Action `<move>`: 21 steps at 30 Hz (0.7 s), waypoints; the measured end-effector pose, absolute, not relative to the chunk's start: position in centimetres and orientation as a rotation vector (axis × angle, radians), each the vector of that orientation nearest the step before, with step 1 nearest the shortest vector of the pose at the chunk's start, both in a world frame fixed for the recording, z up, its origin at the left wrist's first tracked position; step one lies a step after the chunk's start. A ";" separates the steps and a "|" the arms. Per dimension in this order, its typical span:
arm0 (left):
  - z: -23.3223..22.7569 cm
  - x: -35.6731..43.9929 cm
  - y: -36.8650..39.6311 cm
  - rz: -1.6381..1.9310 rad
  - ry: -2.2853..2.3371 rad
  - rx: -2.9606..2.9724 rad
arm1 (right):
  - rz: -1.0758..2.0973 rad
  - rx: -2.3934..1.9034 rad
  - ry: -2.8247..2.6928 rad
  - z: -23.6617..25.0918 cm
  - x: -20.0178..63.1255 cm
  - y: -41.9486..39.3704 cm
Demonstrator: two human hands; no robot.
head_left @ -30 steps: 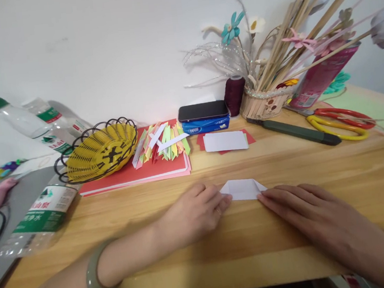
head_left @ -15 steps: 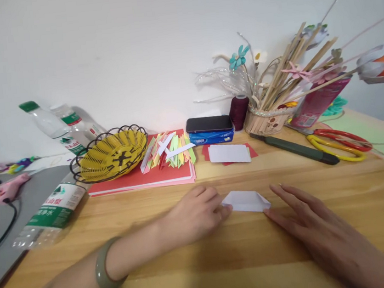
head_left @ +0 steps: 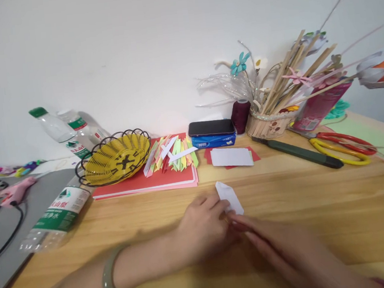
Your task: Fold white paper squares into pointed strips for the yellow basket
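The small white folded paper piece [head_left: 229, 196] sits just below the centre of the frame, on the pale wooden tabletop [head_left: 324, 212]; it shows creased, angled corners and stands tilted, one end lifted toward the back of the table; by the look of it several folds are already made and the shape is not finished, though how many folds remain cannot be told. The left hand [head_left: 203, 228] holds the near end of the paper, its fingers drawn together and pinched on the edge; the right hand [head_left: 276, 250] comes in from the lower right, its fingertips pressed against the same lower end, fingers close together, touching the left hand.

Above the centre lie a flat white card on red paper [head_left: 231, 157], a stack of red paper sheets bearing a fan of coloured folded strips [head_left: 172, 153], and a dark phone on a blue tissue pack [head_left: 211, 128]; at centre left a yellow wire basket [head_left: 119, 156]; at lower left a clear plastic water bottle [head_left: 56, 215] on its side; at right, red and yellow scissors [head_left: 343, 146].
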State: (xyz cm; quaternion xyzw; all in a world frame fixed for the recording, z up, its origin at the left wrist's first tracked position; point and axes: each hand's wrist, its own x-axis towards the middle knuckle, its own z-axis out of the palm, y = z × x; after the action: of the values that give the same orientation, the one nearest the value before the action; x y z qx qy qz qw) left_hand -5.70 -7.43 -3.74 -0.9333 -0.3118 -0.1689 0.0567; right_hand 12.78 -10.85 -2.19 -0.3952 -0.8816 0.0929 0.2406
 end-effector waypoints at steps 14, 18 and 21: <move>-3.8 -7.9 -5.2 -0.592 -0.666 -2.751 | -0.364 -0.934 -2.702 -4.3 16.1 -6.6; -3.4 -8.0 -5.6 -0.599 -0.625 -2.771 | -0.434 -0.846 -2.716 -3.8 16.1 -7.5; -3.4 -8.1 -5.6 -0.586 -0.572 -2.741 | -0.367 -0.800 -2.754 -3.7 16.4 -7.3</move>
State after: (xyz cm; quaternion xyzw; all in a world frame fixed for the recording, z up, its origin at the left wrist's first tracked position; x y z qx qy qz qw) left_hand -8.15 -5.57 -3.38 -0.9487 -0.1979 -0.2029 0.1400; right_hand 16.42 -7.32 -3.66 -0.2746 -0.9451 -0.1259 0.1250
